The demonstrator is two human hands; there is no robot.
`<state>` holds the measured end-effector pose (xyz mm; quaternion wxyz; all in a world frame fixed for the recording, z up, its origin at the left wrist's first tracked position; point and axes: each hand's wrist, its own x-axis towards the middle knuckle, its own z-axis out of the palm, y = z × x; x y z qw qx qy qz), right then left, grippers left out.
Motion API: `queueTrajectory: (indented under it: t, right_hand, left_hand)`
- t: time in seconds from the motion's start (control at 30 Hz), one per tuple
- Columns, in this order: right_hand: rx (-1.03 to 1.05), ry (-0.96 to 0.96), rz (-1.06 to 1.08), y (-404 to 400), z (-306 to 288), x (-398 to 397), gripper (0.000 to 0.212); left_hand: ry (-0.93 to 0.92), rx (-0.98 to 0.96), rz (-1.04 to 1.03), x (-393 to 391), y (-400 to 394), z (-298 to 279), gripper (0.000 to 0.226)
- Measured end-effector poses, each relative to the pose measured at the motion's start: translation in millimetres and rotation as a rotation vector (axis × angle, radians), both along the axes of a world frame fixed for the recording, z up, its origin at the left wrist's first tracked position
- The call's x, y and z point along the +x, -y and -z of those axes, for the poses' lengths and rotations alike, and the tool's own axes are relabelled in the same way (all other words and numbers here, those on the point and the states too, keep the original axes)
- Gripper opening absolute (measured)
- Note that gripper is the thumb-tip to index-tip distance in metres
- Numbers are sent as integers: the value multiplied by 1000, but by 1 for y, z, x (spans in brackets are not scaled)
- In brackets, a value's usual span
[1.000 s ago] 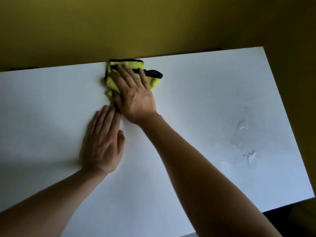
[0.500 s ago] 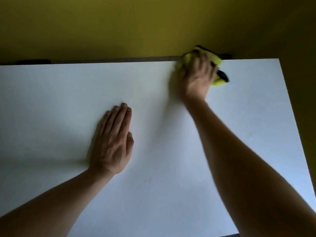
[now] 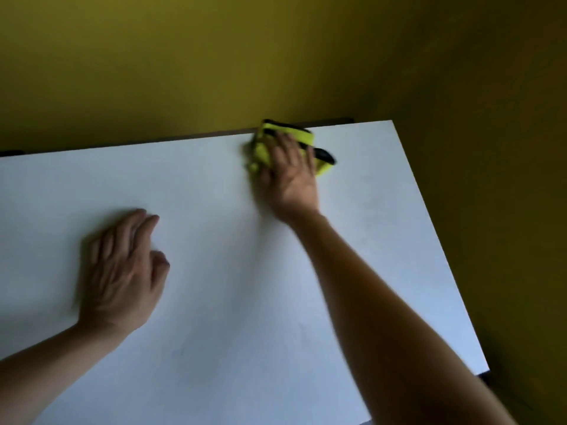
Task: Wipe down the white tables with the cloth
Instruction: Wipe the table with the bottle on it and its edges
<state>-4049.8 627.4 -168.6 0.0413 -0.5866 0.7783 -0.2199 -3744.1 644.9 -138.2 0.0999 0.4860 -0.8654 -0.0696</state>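
We see a white table (image 3: 233,302) filling most of the view, with a yellow wall (image 3: 214,56) behind it and to the right. The right hand (image 3: 290,176) lies palm down on a yellow cloth (image 3: 264,148) with black trim, at the far edge of the table near its right corner. Fingers spread flat over the cloth, pressing it to the surface; part of the cloth shows on either side of the hand. The hand and cloth are blurred. The left hand (image 3: 122,271) rests flat on the bare tabletop, well apart from the cloth, fingers pointing toward the wall. Both forearms are bare.
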Motion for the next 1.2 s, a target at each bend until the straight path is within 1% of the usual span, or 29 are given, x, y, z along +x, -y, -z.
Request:
queueTrajectory:
  t: [0.1,0.17,0.23,0.33,0.37,0.4,0.43,0.5,0.57,0.6,0.63,0.67,0.7,0.77,0.8,0.83,0.87,0.93,1.03,1.1,1.2]
  right_hand:
    - [53,-32,215,-31,0,-94,59]
    - [105,-20,367,-48,-2,-139,62]
    - [132,7,477,-56,-4,-161,65]
    - [135,6,554,-48,-7,-157,69]
    - [138,-14,536,-44,-7,-147,69]
    - [122,-41,471,-39,-6,-133,67]
    - [82,-66,358,-33,-5,-116,64]
    - [-22,-78,47,-22,-2,-76,59]
    - [5,-97,-234,-16,-6,-46,56]
    - [36,-113,-325,-13,-6,-44,55]
    - [46,-126,-372,-11,-6,-52,54]
    - [33,-130,-364,-9,-5,-65,53]
    - [6,-120,-285,-9,-1,-83,52]
    - [-46,-86,52,-10,3,-138,52]
    - [-19,-75,222,-15,2,-167,55]
    - [41,-51,328,-24,-1,-190,58]
    - [100,-16,368,-33,-3,-204,59]
    - [136,7,370,-47,-5,-204,58]
    - [82,-34,347,-60,-7,-156,55]
    - [52,-4,245,-69,-10,-107,56]
    - [32,5,-1,-91,-15,-35,56]
  left_hand:
    - [-33,14,126,-48,-4,2,59]
    - [-42,18,186,-88,-11,8,59]
    - [-29,28,213,-126,-23,13,59]
    - [-29,35,144,-156,-37,18,58]
    - [-30,37,122,-159,-40,18,58]
    - [-31,31,113,-159,-40,19,58]
    - [-31,22,113,-159,-40,20,58]
    - [-37,12,117,-158,-40,21,58]
    - [-46,9,116,-159,-41,21,58]
    - [-49,6,113,-159,-40,21,58]
    - [-55,1,113,-160,-39,21,58]
    - [-59,-7,118,-160,-39,22,58]
    - [-61,-13,123,-160,-39,22,57]
    - [-63,-15,124,-161,-39,21,56]
    - [-69,-12,119,-162,-40,21,56]
    - [-76,-11,111,-163,-40,21,56]
    - [-81,-11,106,-163,-40,21,55]
    - [-87,-7,105,-164,-39,21,55]
    - [-88,4,98,-165,-38,19,55]
    - [-91,12,94,-165,-38,19,55]
    - [-105,1,96,-164,-38,20,53]
